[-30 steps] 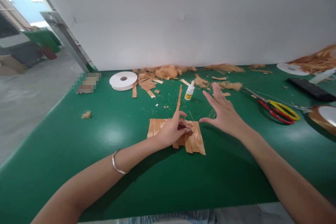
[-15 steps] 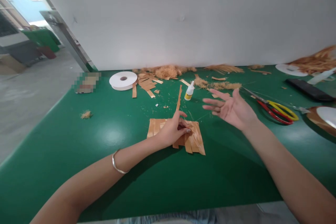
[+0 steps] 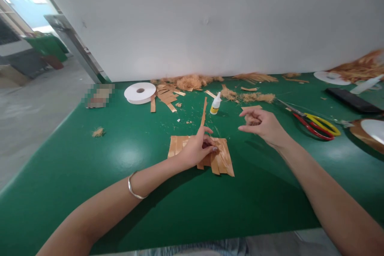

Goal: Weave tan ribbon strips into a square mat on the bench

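Note:
A small panel of tan strips [image 3: 223, 160] lies flat on the green table, with some glossy, pale streaks on its right part. My left hand [image 3: 198, 146] rests on its middle, thumb and fingers closed together against the surface; what is under the fingertips is partly hidden. A narrow tan strip [image 3: 204, 110] runs from beneath that hand toward the back. To the right, my right hand [image 3: 258, 126] hovers above the table, fingers curled and thumb apart from them, with nothing visible held. Nearest to it are a small white bottle with a yellow label [image 3: 215, 104] and a short tan strip [image 3: 251, 108].
Scissors with red and yellow handles [image 3: 319, 126] lie on the right, near a black flat object [image 3: 352, 100] and a brown-edged roll [image 3: 367, 134]. Along the wall are a white tape roll [image 3: 140, 93], cut strips [image 3: 166, 95] and heaps of tan fibre [image 3: 190, 82].
My right hand's fingers, spread out before, have curled in, and the hand has turned slightly while staying right of the panel. My left hand has stayed in place on the panel.

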Action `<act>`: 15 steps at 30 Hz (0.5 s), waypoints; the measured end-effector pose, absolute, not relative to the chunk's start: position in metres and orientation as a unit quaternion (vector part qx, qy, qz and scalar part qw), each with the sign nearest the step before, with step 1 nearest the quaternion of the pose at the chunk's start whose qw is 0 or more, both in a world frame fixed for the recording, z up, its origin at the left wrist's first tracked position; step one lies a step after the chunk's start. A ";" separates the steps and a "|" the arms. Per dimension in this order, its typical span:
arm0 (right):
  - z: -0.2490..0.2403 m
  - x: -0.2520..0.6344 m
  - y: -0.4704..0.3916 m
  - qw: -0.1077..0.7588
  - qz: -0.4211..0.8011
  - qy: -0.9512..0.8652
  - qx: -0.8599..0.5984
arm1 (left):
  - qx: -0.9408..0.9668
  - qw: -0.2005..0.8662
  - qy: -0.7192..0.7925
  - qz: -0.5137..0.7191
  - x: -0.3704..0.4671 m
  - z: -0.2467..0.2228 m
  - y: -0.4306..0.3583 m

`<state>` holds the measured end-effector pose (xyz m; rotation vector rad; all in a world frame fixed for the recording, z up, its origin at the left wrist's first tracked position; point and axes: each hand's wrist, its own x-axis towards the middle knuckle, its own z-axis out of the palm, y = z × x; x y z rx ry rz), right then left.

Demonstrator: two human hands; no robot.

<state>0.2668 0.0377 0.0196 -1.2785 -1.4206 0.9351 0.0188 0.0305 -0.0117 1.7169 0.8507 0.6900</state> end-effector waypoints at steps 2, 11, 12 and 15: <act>0.021 0.266 0.035 0.421 0.348 -0.642 -0.538 | 0.717 0.527 0.356 0.286 0.019 -0.011 0.030; 0.017 0.266 0.035 0.297 0.176 -0.690 -0.637 | 0.719 0.525 0.358 0.282 0.018 -0.007 0.029; 0.017 0.267 0.036 0.305 0.181 -0.682 -0.640 | 0.719 0.524 0.358 0.284 0.018 -0.007 0.029; 0.019 0.269 0.038 0.343 0.243 -0.646 -0.637 | 0.720 0.522 0.360 0.282 0.018 -0.007 0.029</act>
